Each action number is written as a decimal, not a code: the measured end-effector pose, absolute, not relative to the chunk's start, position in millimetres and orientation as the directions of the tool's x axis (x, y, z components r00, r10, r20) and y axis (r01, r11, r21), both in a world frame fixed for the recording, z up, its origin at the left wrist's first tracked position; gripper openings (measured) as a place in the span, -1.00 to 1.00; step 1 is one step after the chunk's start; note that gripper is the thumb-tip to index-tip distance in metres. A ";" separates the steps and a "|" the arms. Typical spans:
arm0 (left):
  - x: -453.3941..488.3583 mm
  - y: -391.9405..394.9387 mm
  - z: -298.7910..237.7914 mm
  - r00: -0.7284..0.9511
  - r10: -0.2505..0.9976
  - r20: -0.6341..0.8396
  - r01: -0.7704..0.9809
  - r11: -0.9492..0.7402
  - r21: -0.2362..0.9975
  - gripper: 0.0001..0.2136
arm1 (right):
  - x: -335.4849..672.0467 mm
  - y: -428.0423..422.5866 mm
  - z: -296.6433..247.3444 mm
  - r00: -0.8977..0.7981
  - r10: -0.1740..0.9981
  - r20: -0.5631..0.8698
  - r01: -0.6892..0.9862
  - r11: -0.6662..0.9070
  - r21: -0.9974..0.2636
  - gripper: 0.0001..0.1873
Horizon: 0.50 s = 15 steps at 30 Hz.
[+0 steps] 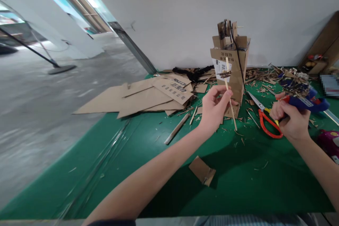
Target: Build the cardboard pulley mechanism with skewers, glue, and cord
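Observation:
My left hand (215,107) pinches a thin wooden stick (233,114), which stands nearly upright. A small brown cardboard disc (225,74) is threaded on the stick above my fingers. Just behind it rises a tall cardboard box (239,74) with a wheel-like cardboard piece (225,30) and a black cord at its top. On the right, my right hand (290,116) is wrapped round a blue glue gun (304,103) with an orange part near my fingers. Scissors with red handles (270,132) lie open beside that hand.
Flat cardboard sheets (148,97) are piled at the back left of the green table (119,176). Cardboard scraps (262,77) litter the back. A cardboard square (202,170) lies in front, a wooden rod (177,129) left of centre, a purple object (329,144) at the right edge.

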<state>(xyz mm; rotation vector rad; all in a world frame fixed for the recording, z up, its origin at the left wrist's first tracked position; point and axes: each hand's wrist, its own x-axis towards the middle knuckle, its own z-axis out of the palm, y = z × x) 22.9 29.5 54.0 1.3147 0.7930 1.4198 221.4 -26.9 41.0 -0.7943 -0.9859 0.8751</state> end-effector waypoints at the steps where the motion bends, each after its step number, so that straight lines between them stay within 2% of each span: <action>1: 23.0 29.0 55.5 0.105 0.948 0.301 -0.262 -0.265 0.928 -0.82 | 221.0 -26.9 42.6 0.283 0.896 0.341 -0.263 0.415 -0.871 -0.89; 6: 24.4 21.9 67.0 0.251 0.955 0.159 -0.422 -0.039 0.906 -0.87 | 210.9 -28.8 43.9 0.246 0.945 0.216 -0.363 0.296 -0.884 -0.85; 10: 26.7 17.7 69.9 0.394 0.919 0.013 -0.520 0.211 0.827 -0.93 | 198.1 -34.1 44.2 0.170 0.978 0.121 -0.475 0.189 -0.859 -0.83; 15: 31.2 14.9 63.3 0.540 0.841 -0.034 -0.548 0.382 0.744 -0.93 | 189.6 -40.2 44.7 0.082 0.993 0.087 -0.502 0.117 -0.857 -0.79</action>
